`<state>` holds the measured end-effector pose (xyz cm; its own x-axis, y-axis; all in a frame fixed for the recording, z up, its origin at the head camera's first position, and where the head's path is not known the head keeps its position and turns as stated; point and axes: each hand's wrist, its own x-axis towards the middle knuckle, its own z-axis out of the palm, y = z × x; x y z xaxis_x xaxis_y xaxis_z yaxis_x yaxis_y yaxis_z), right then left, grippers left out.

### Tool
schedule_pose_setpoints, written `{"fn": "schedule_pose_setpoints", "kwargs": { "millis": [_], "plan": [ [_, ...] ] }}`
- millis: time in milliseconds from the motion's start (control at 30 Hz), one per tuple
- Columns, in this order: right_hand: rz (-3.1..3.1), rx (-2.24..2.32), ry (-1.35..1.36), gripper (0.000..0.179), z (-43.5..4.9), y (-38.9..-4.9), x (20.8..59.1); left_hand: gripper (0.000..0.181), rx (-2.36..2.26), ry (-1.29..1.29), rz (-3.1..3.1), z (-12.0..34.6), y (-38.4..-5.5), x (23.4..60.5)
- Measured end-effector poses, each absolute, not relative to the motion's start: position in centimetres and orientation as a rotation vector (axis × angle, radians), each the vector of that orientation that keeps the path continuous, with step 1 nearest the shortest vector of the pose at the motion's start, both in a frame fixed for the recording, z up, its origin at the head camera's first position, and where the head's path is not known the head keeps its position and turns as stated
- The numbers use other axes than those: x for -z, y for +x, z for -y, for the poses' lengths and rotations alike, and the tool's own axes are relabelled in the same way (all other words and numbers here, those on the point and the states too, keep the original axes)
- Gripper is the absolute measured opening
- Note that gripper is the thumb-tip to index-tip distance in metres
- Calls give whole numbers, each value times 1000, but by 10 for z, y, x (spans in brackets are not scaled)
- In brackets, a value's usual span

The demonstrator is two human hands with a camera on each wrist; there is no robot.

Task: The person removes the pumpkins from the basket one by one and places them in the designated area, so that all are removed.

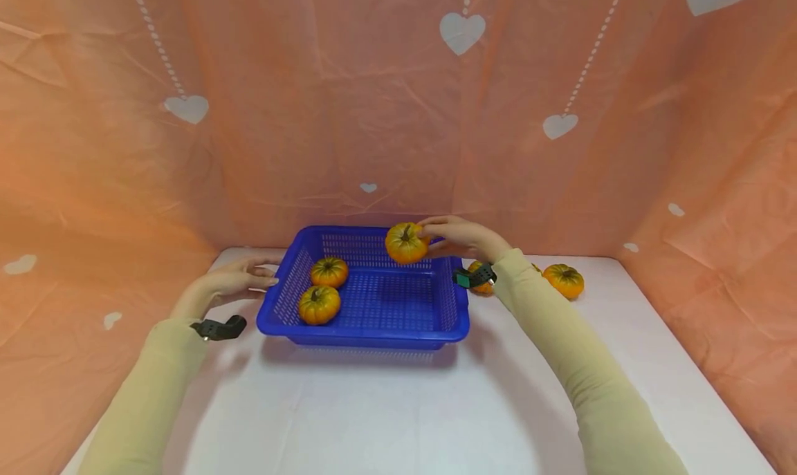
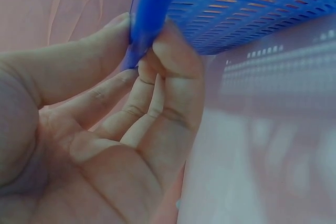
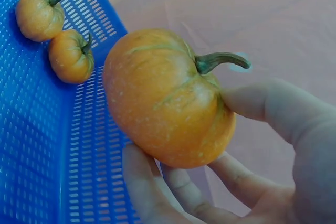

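A blue plastic basket (image 1: 373, 338) with slotted walls stands on the table. My left hand (image 1: 239, 279) pinches its left rim; in the left wrist view, thumb and fingers (image 2: 178, 77) close round the blue edge. Above the basket's back right part, my right hand (image 1: 457, 234) holds a small orange pumpkin (image 1: 407, 244) by its side. The right wrist view shows this pumpkin (image 3: 168, 98) between thumb and fingers, its green stem sticking out. Two more pumpkins, one (image 1: 329, 272) behind the other (image 1: 319, 305), lie along the basket's left side.
Right of the basket, a pumpkin (image 1: 565, 281) rests on the white table (image 1: 373, 420). Another pumpkin (image 1: 481, 285) is partly hidden behind the right wrist, and a sliver of orange shows past the sleeve. An orange curtain (image 1: 349, 115) with white hearts encloses the back and sides.
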<state>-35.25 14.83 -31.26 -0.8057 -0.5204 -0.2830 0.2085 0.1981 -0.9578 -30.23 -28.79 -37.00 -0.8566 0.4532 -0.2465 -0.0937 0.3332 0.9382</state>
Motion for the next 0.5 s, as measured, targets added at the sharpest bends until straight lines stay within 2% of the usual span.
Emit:
{"fn": "schedule_pose_setpoints", "kwargs": {
  "millis": [500],
  "plan": [
    [-1894, 1796, -289, 58, -205, -331, 299, 60, -1565, 330, -2113, 285, -298, 366]
  ]
}}
